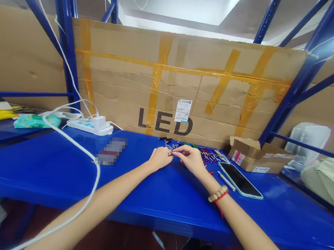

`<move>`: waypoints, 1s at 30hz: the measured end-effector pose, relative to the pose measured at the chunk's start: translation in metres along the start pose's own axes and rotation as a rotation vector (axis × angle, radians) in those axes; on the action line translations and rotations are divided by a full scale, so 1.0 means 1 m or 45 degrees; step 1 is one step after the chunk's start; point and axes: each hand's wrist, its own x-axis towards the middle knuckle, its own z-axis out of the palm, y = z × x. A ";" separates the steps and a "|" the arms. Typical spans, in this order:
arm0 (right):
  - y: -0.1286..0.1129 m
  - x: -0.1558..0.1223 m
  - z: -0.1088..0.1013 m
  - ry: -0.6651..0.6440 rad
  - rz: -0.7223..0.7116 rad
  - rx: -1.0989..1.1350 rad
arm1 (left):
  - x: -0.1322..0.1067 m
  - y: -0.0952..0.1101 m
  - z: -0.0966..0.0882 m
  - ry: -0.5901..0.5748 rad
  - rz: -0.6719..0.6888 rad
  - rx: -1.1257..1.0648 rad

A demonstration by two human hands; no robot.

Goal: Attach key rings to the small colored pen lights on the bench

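Note:
My left hand (160,159) and my right hand (192,160) meet over the blue table. A small dark piece with a shiny part (170,153) sits between their fingertips. The right thumb and index finger pinch it, and the curled left fingers are closed at its other side. Too little of it shows to tell its kind. Just behind and right of the hands lies a pile of small shiny pieces (210,154) in red, blue, purple and silver. Small black and silver parts (168,140) lie beyond the left hand.
To the right are a phone (241,179), a white pen (226,181) and an open cardboard box (256,158). At left stand a white power strip (89,126) and a blurred-out item (112,151). A white cable (76,149) crosses my left forearm. Taped cardboard (124,84) backs the table.

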 end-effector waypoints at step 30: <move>-0.001 0.001 -0.004 -0.467 -0.013 -0.526 | 0.001 0.004 0.000 -0.071 0.109 0.210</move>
